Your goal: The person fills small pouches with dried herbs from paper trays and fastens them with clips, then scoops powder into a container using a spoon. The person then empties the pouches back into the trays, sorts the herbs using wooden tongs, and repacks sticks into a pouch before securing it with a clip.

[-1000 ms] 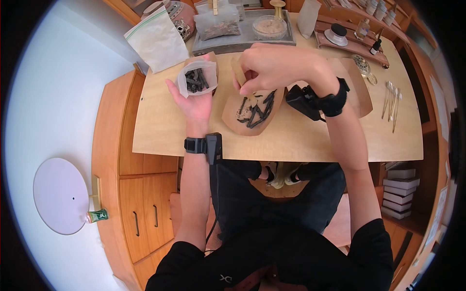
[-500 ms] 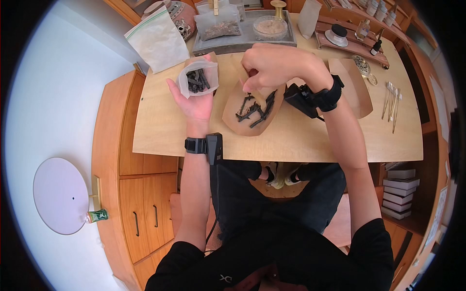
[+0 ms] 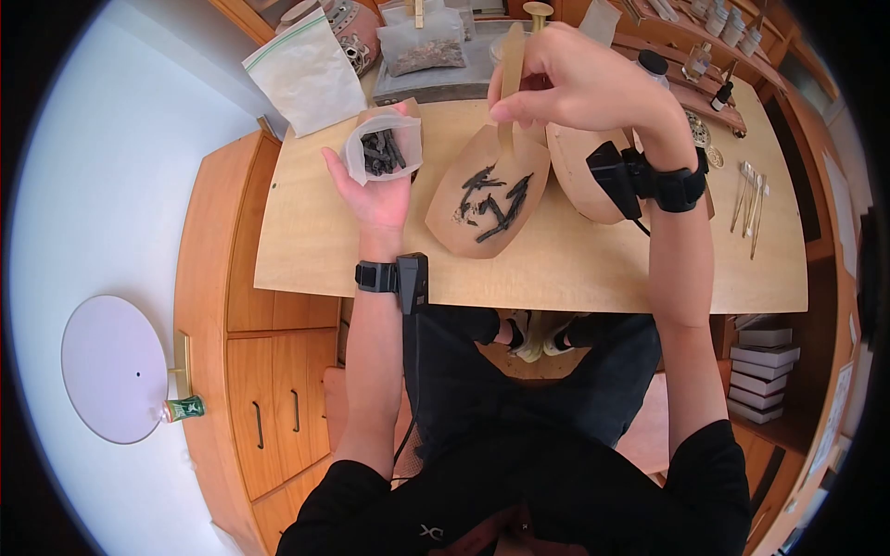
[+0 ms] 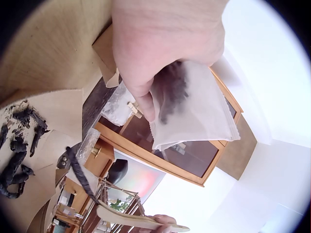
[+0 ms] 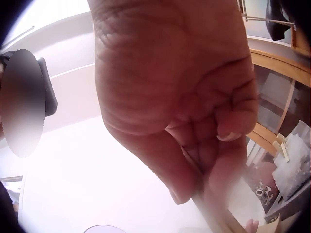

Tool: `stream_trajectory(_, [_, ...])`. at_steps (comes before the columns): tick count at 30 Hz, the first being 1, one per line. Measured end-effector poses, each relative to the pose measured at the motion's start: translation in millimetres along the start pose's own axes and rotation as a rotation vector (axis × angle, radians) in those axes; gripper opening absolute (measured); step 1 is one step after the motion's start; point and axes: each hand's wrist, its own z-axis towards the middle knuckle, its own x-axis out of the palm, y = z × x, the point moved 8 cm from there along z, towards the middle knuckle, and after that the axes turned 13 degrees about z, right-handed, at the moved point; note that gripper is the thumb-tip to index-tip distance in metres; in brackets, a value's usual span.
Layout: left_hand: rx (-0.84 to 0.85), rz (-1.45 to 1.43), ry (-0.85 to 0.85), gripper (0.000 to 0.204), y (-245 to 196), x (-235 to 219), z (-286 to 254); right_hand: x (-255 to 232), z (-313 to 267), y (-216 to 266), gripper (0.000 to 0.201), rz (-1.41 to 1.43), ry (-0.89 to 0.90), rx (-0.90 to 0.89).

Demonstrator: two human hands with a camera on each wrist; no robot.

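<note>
My left hand (image 3: 385, 199) holds a translucent white pouch (image 3: 408, 153) upright over its palm, thumb out to the side. Short dark sticks (image 3: 378, 153) show through the pouch's mouth. My right hand (image 3: 593, 79) pinches pale wooden tweezers (image 3: 511, 79) between thumb and fingers, tip down at the far end of a brown paper tray (image 3: 450, 236). In the left wrist view, a dark stick (image 4: 80, 172) extends from the tweezers' tip toward the tray. Several dark sticks (image 3: 505, 218) and crumbs lie on the tray.
Right of it is a second paper tray (image 3: 579, 176), partly behind my right wrist. At the back stand a white zip bag (image 3: 311, 74) and a grey tray (image 3: 445, 85) with filled pouches. Thin metal tools (image 3: 746, 195) lie at right, below a wooden rack (image 3: 705, 97).
My right hand has risen from the tray and moved to the right and back with the tweezers, uncovering more of the tray. The dark sticks there have shifted. The left hand stays with the pouch.
</note>
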Motion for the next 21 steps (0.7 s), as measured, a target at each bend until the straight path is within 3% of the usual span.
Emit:
stream_trajectory(3, [-0.006, -0.006, -0.003, 0.088, 0, -1, 0, -10, -7, 33, 0.018, 0.122, -0.089, -0.019])
stream_trajectory(6, [0.01, 0.048, -0.024, 0.089, -1, -1, -1, -21, -9, 54, 0.031, 0.008, -0.067, -0.09])
stream_trajectory(10, [0.049, 0.12, -0.053, 0.09, -3, -1, 0, -15, -1, 58, 0.032, 0.074, -0.077, -0.119])
stream_trajectory(11, [0.049, 0.121, -0.052, 0.09, -3, -8, 1, -8, 1, 57, 0.028, -0.057, -0.167, -0.206])
stream_trajectory(13, [-0.028, -0.275, 0.336, 0.076, -1, 4, 0, 5, 5, 61, 0.025, -0.19, -0.259, -0.292])
stream_trajectory(14, [-0.03, -0.274, 0.337, 0.076, 0, 9, -1, 15, 5, 69, 0.019, -0.195, -0.247, -0.332])
stream_trajectory(16, [0.078, 0.142, -0.19, 0.08, -4, -21, 0, 34, 8, 70, 0.012, -0.209, -0.285, -0.425])
stream_trajectory(20, [0.049, 0.136, -0.2, 0.075, -6, -17, -5, 62, 15, 66, 0.016, -0.31, -0.327, -0.439])
stream_trajectory(21, [0.009, 0.025, -0.042, 0.074, -3, -16, -2, 65, 15, 65, 0.016, -0.31, -0.327, -0.439])
